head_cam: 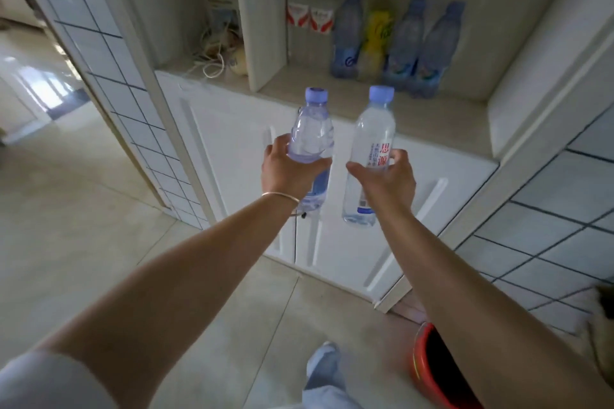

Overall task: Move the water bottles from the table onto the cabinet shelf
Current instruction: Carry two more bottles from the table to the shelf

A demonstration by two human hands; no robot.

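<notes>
Each hand's got a bottle, left hand (282,169) wrapped round the ribbed water bottle (310,143), right hand (387,176) round the labelled water bottle (372,156), both upright just short of the cabinet shelf (365,109), so probably best setting them down in front of the row of bottles (395,43) without knocking any.

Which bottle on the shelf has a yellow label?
The yellow-labelled bottle, third from the right in the row, standing between blue bottles; the other five carry blue or red-and-white labels.

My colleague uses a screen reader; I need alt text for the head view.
Two outstretched hands each hold a clear water bottle upright before a white cabinet: left hand, left bottle; right hand, right bottle. Six bottles already stand on its open shelf.
</notes>
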